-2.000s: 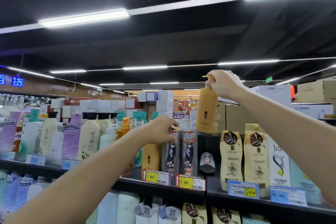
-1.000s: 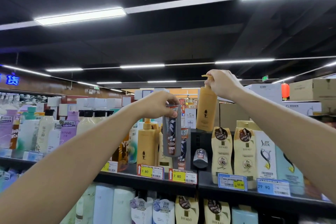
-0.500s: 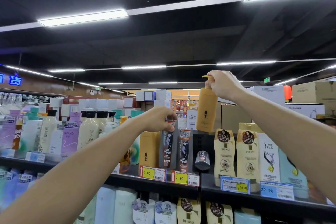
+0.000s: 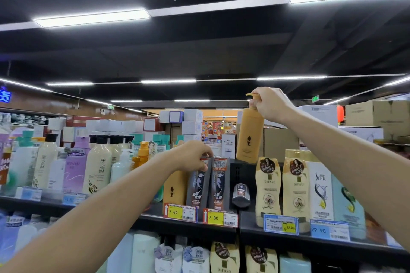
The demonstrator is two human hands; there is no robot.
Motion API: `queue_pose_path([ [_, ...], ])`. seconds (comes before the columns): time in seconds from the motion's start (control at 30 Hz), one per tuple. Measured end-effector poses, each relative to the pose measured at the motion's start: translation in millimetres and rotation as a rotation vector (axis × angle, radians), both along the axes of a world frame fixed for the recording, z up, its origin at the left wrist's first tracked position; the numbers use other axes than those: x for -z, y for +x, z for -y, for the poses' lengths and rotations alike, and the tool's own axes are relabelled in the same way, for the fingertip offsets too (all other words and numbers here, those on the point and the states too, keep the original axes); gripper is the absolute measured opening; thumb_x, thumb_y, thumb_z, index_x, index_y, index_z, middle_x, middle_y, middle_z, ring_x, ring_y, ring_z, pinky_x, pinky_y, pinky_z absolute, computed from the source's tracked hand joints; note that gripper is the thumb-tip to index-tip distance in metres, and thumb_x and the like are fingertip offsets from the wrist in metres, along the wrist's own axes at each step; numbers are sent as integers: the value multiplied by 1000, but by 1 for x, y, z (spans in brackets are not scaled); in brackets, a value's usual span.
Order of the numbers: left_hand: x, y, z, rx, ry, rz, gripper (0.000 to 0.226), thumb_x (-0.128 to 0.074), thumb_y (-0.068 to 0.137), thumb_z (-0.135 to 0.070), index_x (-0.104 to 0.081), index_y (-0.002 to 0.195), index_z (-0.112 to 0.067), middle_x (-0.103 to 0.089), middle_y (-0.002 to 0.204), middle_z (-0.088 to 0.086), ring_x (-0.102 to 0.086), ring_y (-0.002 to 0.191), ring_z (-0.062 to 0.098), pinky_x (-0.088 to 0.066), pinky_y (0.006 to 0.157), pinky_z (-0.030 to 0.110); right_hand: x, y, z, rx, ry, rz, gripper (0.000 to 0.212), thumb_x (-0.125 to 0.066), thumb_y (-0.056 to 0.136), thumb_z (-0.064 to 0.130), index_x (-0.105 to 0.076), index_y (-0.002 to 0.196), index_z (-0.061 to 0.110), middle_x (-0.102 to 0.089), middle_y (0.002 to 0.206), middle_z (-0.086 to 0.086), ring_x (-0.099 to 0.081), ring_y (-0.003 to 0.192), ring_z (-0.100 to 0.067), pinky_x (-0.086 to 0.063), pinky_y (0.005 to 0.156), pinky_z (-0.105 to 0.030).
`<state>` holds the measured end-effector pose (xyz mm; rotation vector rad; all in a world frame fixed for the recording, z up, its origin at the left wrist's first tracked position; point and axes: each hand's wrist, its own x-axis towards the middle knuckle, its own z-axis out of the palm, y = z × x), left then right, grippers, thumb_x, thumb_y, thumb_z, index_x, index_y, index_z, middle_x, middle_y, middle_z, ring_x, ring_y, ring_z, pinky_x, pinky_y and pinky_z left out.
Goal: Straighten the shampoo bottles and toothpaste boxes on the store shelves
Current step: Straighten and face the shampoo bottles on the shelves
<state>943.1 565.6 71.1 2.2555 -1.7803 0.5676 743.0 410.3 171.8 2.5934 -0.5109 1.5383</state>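
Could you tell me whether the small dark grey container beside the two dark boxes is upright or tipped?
Tipped: the small dark grey container lies on its side on the black shelf, one end toward the camera.

Right hand (image 4: 269,104) gripping tan pump bottle (image 4: 249,135) aloft | left hand (image 4: 192,156) pinching grey box (image 4: 198,184) on shelf (image 4: 155,223)

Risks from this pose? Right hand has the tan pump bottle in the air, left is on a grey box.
1. The right hand grips the tan pump bottle only at its pump, clear of the shelf; it might slip or swing into the cream bottles below.
2. The left hand holds the top of the grey box; a nudge could topple the second grey box right beside it.
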Motion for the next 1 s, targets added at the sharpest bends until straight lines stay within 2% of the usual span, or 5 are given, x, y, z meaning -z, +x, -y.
queue_pose_path([
  [0.1,-7,-2,1,20,23,-28,56,-71,89,-35,-51,140,-22,-60,132,-3,-55,119,14,-42,101,31,-4,-8,5,18,12,9,23,-57,101,24,-64,119,11,-66,100,-3,-62,92,-22,-54,81,-39],
  [0.33,-16,-38,26,156,-146,19,47,-64,94,-39,-54,137,-24,-59,132,-6,-52,124,13,-37,107,36,-7,-29,17,65,8,41,14,-55,101,22,-65,106,12,-64,92,-4,-61,84,-20,-53,73,-37],
  [0.53,-8,-85,61,248,-108,-5,46,-62,95,-39,-55,137,-19,-59,133,2,-53,124,19,-41,108,39,4,-41,34,90,18,58,14,-56,101,22,-65,108,15,-65,92,-3,-59,80,-17,-49,68,-32],
  [0.67,9,-115,90,310,-89,-65,56,-62,94,-44,-49,143,-22,-56,138,1,-54,123,18,-45,107,42,12,-47,44,116,29,60,16,-56,100,23,-67,107,13,-66,94,-7,-62,83,-22,-58,72,-40],
  [1.0,29,-149,137,163,-202,-288,44,-64,81,-67,-62,97,-26,-66,88,-2,-63,82,18,-56,77,42,37,-43,72,122,107,20,16,-57,100,21,-65,107,9,-66,98,-8,-61,85,-23,-56,75,-40],
])
